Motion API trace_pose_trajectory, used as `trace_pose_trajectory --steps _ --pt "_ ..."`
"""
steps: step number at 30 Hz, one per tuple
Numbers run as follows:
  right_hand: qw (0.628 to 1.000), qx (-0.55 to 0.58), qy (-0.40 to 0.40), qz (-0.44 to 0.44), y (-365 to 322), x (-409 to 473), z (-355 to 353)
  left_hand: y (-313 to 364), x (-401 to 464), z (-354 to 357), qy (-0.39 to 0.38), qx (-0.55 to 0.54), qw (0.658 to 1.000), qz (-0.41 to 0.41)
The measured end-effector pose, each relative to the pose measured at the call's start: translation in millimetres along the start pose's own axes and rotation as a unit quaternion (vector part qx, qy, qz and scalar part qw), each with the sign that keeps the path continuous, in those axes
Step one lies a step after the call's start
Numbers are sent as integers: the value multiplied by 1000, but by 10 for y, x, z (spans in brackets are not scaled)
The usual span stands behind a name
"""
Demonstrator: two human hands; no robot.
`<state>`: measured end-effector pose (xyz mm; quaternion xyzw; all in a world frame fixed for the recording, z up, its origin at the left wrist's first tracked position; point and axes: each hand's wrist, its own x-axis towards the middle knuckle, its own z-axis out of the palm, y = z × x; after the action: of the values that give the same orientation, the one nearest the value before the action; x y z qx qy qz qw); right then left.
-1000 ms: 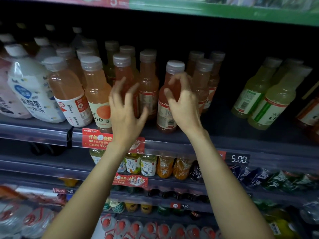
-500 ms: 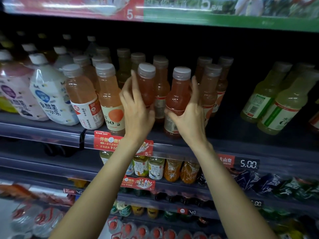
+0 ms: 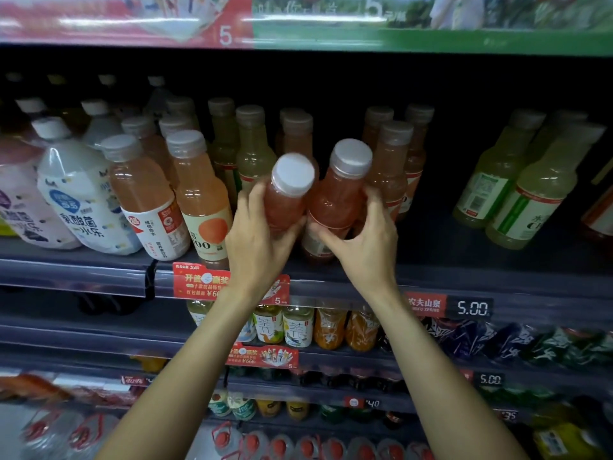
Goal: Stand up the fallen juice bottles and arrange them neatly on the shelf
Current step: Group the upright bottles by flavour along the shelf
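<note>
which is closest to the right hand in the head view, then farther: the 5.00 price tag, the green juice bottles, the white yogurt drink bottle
1. 5.00 price tag: on the shelf edge, just below and right of the right hand.
2. Green juice bottles: leaning, farther off on the right of the same shelf.
3. White yogurt drink bottle: farthest, on the left, beyond the left hand.

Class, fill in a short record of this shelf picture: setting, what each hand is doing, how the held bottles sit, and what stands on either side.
setting: shop drinks shelf
left hand: grips left pink juice bottle
right hand: grips right pink juice bottle
held bottles: side by side, caps tilted toward the camera
left neighbours: peach juice bottle, white yoghurt drink bottle
right neighbours: green juice bottles, apart from the hands
price tag: 5.00
</note>
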<state>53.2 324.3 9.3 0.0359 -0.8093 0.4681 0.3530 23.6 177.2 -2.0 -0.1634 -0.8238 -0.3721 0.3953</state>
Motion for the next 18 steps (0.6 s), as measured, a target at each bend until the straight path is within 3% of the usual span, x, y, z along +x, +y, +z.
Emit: trace_pose_trajectory --steps 5,9,13,18 --pt "991 133 3 15 14 -109 -497 367 7 -100 19 -65 992 108" --pt "984 165 10 65 139 -194 -1107 830 4 110 -24 -140 983 120" --pt "978 160 65 119 445 -271 -1741 1335 -43 524 -110 -251 958 86" --pt "956 159 193 156 798 -333 -2604 2119 -120 1318 -221 -337 915 22"
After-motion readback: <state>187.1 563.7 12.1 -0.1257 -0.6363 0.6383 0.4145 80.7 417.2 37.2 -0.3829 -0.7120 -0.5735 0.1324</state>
